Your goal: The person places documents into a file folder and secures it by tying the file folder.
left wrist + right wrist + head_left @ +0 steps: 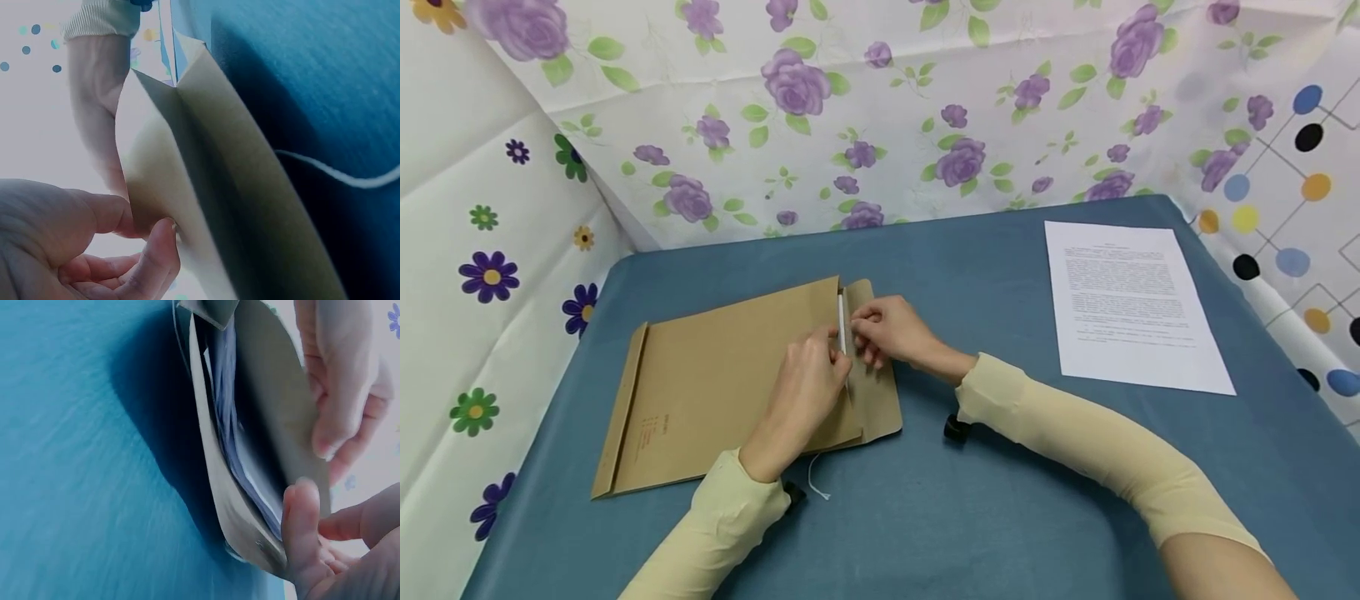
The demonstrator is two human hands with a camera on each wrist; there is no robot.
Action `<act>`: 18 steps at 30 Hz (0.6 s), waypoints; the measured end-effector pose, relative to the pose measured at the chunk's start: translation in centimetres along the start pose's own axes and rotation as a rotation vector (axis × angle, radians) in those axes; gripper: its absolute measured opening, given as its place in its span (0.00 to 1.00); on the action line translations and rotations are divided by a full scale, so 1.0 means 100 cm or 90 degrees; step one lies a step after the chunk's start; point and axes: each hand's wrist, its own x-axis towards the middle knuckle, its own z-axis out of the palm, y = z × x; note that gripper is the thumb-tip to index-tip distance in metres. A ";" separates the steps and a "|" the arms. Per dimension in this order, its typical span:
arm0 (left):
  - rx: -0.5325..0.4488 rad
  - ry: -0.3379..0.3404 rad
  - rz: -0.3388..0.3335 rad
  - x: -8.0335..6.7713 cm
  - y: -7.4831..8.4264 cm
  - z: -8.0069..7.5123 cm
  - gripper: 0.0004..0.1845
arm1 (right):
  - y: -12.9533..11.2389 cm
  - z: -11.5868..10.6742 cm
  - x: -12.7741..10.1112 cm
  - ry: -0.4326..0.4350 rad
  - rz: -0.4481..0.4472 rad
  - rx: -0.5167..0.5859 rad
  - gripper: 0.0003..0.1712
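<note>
A brown kraft document envelope (722, 358) lies on the table, its flap (880, 400) folded out to the right. My left hand (805, 375) pinches the edge of the upper panel at the mouth with thumb and forefinger. Close beside it, my right hand (891, 329) has thumb and finger on that same edge, farther back. The mouth stands parted, and in the right wrist view a stack of papers (226, 412) shows inside. A white string (818, 487) trails from the envelope's near side.
One printed sheet (1127, 308) lies flat at the table's right. Blue cloth (1000, 533) covers the table. Flowered sheeting (910, 108) hangs behind, with patterned sheeting at both sides.
</note>
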 end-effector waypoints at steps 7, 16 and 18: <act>-0.003 0.003 0.002 0.001 -0.001 0.003 0.18 | 0.010 -0.022 -0.017 -0.014 -0.113 -0.138 0.14; -0.005 0.009 0.004 0.002 -0.002 0.006 0.18 | 0.024 -0.043 -0.039 0.044 -0.177 -0.300 0.21; -0.007 0.009 0.004 0.002 -0.002 0.006 0.18 | 0.027 -0.049 -0.042 0.053 -0.163 -0.327 0.25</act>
